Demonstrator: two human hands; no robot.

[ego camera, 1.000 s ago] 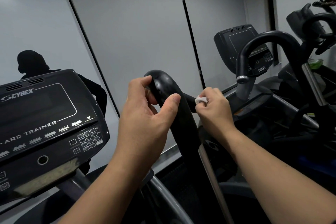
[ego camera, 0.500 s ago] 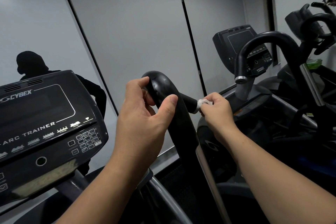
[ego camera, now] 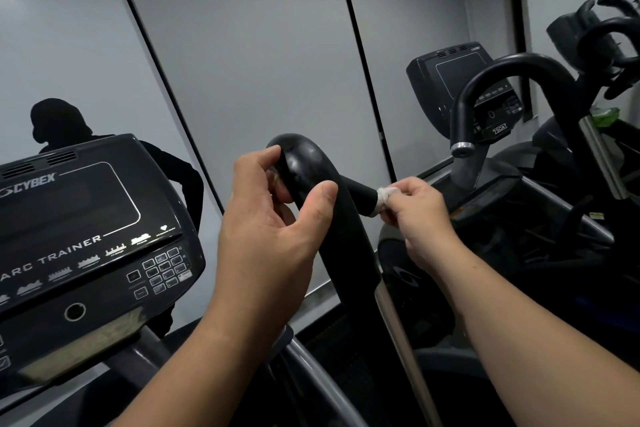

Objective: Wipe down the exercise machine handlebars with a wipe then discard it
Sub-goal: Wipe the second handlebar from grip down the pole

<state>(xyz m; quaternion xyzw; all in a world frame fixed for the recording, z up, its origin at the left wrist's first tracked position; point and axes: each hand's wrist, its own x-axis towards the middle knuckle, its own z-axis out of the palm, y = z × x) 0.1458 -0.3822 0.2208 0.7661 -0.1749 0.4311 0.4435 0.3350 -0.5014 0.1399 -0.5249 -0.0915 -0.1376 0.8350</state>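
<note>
Handlebar [ego camera: 311, 180] bend gripped by left hand [ego camera: 266, 222]; right hand [ego camera: 417, 211] pinches wipe [ego camera: 382, 196] over bar tip, hiding it. Console [ego camera: 86, 239] cut off left.

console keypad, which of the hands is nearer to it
Left. The left hand grips the handlebar bend just right of the keypad; the right hand pinches the wipe farther right.
</note>
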